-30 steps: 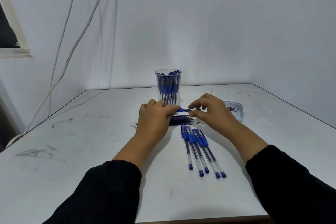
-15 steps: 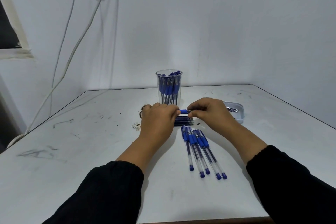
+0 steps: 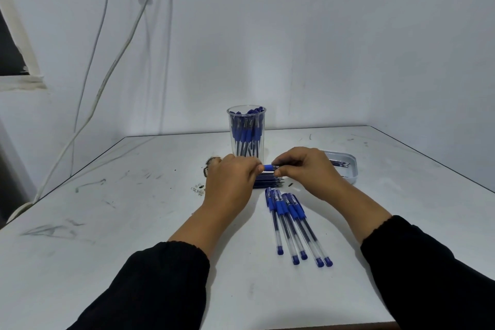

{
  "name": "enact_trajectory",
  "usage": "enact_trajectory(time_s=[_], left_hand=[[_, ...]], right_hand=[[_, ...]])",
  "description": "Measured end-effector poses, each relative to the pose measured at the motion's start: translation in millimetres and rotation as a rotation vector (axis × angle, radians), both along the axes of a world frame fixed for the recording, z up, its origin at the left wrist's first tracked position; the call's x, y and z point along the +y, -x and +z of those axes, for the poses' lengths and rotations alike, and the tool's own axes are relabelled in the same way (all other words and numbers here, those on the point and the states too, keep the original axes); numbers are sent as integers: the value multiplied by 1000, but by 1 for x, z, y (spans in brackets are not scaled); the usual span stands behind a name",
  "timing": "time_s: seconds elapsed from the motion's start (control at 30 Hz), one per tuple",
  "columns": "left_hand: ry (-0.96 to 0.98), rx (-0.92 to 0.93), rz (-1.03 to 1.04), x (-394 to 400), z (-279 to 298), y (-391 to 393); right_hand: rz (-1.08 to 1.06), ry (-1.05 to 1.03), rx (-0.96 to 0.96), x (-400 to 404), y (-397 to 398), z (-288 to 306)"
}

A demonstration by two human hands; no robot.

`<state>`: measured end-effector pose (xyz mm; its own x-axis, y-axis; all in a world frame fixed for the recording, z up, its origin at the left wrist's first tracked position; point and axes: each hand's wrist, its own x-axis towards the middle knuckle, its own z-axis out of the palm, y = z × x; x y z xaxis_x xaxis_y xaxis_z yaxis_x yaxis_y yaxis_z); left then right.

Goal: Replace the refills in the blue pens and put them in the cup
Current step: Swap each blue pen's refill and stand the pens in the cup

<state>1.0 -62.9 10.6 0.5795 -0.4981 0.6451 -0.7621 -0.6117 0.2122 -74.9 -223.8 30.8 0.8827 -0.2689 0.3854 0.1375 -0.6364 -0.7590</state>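
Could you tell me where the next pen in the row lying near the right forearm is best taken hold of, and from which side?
I'd take the leftmost pen of the row of pens by its clear barrel, coming from above and the left. It lies flat on the table with that side open; other pens crowd its right.

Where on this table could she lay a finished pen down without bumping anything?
Bare room lies left of the left hand out to the table edge, and right of the loose pens, below the tray. It is crowded around the cup, the refill pile and both hands.
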Motion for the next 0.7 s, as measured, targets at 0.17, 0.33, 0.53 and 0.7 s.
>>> enact_trajectory(time_s=[0.17,0.33,0.53,0.7], left_hand=[[87,-13,-51,0,2,-2],[137,-65,-48,4,3,-6],[293,51,119,7,3,-30],[277,147,153,-12,4,-44]], right_hand=[[84,-412,-73,0,0,1],[78,-807,-273,-3,-1,8],[-131,-906,-613,-18,0,36],[-235,-687,-788,-20,-23,87]])
